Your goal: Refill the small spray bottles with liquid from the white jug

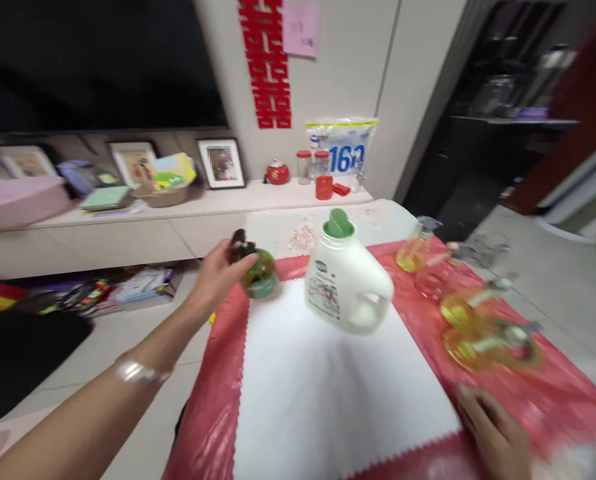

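Note:
At the far left corner of the white mat (338,387), my left hand (223,270) is closed around the upper part of a pump bottle (262,277) with a black pump head and green contents. A large pale detergent jug (345,283) with a green cap stands upright on the mat, its handle toward the right. My right hand (495,430) lies at the mat's right edge, blurred, fingers loosely bent and apart, with nothing visible in it. Beyond it are several clear bottles with yellow liquid, among them a bottle (413,253) at the back.
A red plastic cover (543,400) lies under the mat on the table. Behind stands a low white cabinet (198,217) with picture frames, a red teapot (277,173), jars and a bag (345,150) marked 160. A dark television screen (98,67) fills the upper left.

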Action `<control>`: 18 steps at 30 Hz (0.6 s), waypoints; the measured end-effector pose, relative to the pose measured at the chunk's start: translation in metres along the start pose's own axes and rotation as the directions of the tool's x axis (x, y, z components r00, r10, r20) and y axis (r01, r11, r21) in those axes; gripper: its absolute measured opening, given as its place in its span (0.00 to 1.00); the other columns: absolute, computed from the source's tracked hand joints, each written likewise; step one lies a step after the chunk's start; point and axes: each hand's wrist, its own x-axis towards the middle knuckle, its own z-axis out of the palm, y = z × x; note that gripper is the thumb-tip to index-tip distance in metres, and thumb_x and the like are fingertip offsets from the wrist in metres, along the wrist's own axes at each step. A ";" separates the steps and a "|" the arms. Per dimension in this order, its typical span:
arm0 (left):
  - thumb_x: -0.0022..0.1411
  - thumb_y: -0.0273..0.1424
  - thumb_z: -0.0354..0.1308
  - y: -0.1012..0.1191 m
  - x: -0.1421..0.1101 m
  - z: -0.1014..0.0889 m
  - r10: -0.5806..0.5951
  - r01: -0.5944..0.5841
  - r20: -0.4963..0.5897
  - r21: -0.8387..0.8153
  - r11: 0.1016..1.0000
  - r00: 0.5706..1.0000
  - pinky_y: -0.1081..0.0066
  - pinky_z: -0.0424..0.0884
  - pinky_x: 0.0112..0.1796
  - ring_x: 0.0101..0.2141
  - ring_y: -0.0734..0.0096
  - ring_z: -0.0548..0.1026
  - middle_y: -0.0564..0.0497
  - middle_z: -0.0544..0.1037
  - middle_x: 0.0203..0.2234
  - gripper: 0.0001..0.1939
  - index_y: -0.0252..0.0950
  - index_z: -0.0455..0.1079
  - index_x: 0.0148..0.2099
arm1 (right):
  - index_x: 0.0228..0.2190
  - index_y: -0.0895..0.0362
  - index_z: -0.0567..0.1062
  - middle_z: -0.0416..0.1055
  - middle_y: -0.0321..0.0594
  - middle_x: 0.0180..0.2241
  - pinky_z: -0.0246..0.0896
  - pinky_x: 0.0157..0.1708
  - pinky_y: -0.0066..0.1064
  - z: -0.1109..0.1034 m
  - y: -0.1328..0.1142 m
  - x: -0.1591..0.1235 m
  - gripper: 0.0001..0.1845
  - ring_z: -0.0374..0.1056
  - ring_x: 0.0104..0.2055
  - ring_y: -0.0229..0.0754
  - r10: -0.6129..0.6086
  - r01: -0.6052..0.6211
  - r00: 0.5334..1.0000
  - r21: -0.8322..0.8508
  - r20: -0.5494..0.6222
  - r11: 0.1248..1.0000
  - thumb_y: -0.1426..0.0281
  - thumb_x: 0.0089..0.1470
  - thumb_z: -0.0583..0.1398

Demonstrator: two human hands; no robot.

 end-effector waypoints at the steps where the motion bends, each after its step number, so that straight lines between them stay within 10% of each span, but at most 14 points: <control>1: 0.48 0.44 0.69 0.002 -0.024 -0.006 -0.015 0.016 0.041 -0.017 1.000 0.999 0.60 0.76 0.47 0.42 0.58 0.80 0.48 0.82 0.41 0.23 0.37 0.71 0.42 | 0.25 0.59 0.76 0.71 0.45 0.27 0.65 0.23 0.28 -0.004 -0.013 -0.001 0.29 0.68 0.27 0.42 -0.074 0.075 0.997 0.056 -0.014 0.996 0.43 0.51 0.65; 9: 0.54 0.45 0.67 -0.016 -0.184 -0.007 -0.118 0.103 0.104 0.139 0.985 0.988 0.58 0.79 0.46 0.46 0.54 0.80 0.47 0.82 0.47 0.21 0.41 0.74 0.47 | 0.31 0.58 0.76 0.68 0.36 0.29 0.62 0.31 0.22 0.052 -0.135 -0.046 0.12 0.64 0.30 0.31 -0.329 0.266 0.878 0.217 0.348 0.939 0.63 0.64 0.60; 14: 0.57 0.43 0.66 -0.034 -0.207 0.011 -0.049 0.047 0.020 0.095 0.994 0.999 0.50 0.73 0.55 0.54 0.51 0.76 0.44 0.77 0.54 0.25 0.42 0.70 0.54 | 0.49 0.56 0.75 0.69 0.40 0.44 0.65 0.44 0.26 0.127 -0.175 -0.078 0.16 0.66 0.43 0.35 -0.540 0.344 0.718 0.449 0.439 0.824 0.69 0.59 0.65; 18: 0.49 0.45 0.70 -0.054 -0.208 0.018 0.030 -0.030 -0.001 0.109 0.994 1.000 0.43 0.69 0.58 0.57 0.43 0.71 0.40 0.72 0.56 0.35 0.40 0.67 0.58 | 0.49 0.56 0.73 0.68 0.39 0.48 0.63 0.51 0.30 0.168 -0.183 -0.088 0.27 0.64 0.51 0.38 -0.560 0.395 0.739 0.432 0.374 0.811 0.75 0.47 0.71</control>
